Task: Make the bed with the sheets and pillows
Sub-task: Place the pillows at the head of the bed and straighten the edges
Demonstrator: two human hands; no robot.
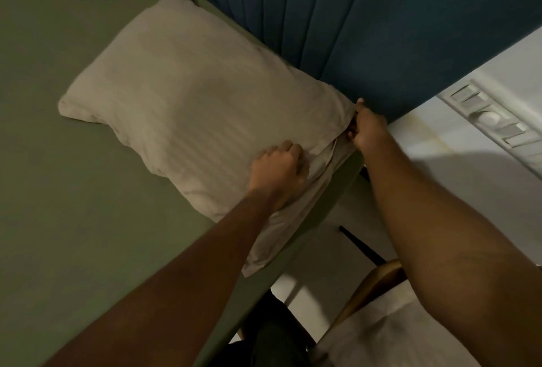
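Note:
A beige pillow (pixel 187 96) in a faintly striped case lies on the green fitted sheet (pixel 58 190), along the dark blue headboard (pixel 366 29). Its open end, with a loose flap of case, hangs over the bed's near edge. My left hand (pixel 278 173) has its fingers curled into the case fabric at the pillow's near corner. My right hand (pixel 366 129) pinches the case at the corner next to the headboard.
A white wall with a switch panel (pixel 495 120) is at the right. Below it, beside the bed, stands a wooden chair (pixel 378 281) with pale cloth (pixel 390 337) on its seat. The floor between bed and chair is light.

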